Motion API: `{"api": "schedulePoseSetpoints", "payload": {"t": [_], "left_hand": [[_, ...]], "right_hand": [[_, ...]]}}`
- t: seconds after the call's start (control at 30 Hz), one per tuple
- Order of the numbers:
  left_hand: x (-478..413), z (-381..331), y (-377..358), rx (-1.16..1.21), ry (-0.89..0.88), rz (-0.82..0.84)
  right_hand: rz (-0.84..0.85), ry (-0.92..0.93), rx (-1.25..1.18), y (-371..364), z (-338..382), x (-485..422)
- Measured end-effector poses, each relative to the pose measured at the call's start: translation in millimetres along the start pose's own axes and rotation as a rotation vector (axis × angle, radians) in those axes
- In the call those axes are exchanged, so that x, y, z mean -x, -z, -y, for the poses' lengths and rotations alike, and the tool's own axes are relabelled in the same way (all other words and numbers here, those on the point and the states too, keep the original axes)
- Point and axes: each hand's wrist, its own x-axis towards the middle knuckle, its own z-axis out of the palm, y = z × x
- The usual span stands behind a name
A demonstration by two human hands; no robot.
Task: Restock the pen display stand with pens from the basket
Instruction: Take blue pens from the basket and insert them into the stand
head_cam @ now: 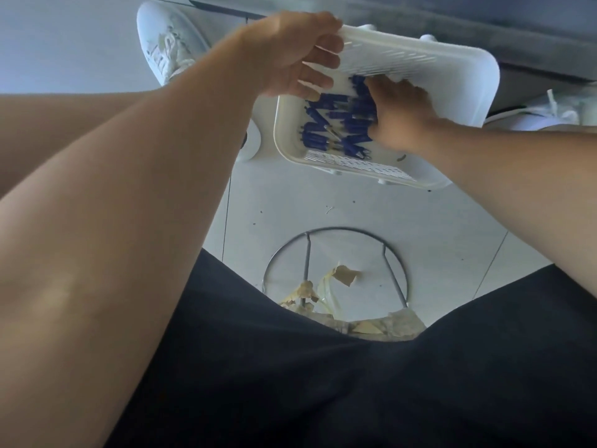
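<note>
A white slotted plastic basket (452, 69) sits low near the floor at the upper middle of the view, tipped toward me. Several blue pens (326, 124) lie heaped on its bottom. My left hand (290, 56) grips the basket's left rim, thumb over the top edge and fingers curled inside. My right hand (403, 114) reaches into the basket from the right and its fingers close around a bunch of the blue pens. The pen display stand is not in view.
I sit on a stool whose metal ring (336, 263) with torn tape scraps (342, 276) shows between my legs in black shorts. My white shoes (168, 43) stand on the pale tiled floor. A dark furniture edge (484, 24) runs along the top.
</note>
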Motion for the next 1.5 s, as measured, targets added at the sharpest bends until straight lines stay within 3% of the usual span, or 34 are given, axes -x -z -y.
{"api": "schedulePoseSetpoints", "payload": {"t": [0.2,0.33,0.43,0.73,0.93,1.1,1.5], "left_hand": [[6.7,9.1,-1.7,0.09,0.087,0.05],[12.8,18.6,4.0,0.145,0.095,0.084],[13.2,21.2,7.0,0.214,0.063,0.115],[16.1,31.1,11.4,0.451,-0.038,0.222],[16.2,33.8,12.6,0.446,-0.07,0.242],[17.3,33.3,13.4,0.453,-0.076,0.246],[15.8,31.3,15.6,0.504,-0.05,0.234]], "right_hand": [[0.044,-0.067,-0.064,-3.9,7.4,-9.1],[0.068,-0.233,-0.029,-7.9,9.5,-11.8],[0.066,-0.21,0.054,-11.6,5.2,-9.0],[0.024,-0.126,-0.019,-22.0,7.6,8.3],[0.144,-0.103,-0.119,-26.2,29.1,4.2],[0.14,-0.135,-0.131,-23.8,52.2,-3.9],[0.326,-0.325,-0.628,1.8,39.0,-33.2]]}}
